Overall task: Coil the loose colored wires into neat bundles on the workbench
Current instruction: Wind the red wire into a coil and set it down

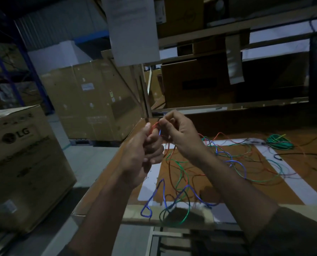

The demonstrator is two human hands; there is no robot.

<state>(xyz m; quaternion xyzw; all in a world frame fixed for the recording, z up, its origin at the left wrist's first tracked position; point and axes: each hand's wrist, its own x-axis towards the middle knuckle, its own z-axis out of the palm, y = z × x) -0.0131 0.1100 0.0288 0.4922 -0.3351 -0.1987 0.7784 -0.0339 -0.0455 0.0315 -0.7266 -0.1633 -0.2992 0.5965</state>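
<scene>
Nearest, loose blue, green and red wires sprawl in tangled loops across the workbench, some loops hanging over its front edge. Above them the left hand is curled into a fist round a red strand with the thumb up, while the right hand, just beside it, pinches the same strands between thumb and bent fingers. Farther back at the right lies a coiled green bundle.
</scene>
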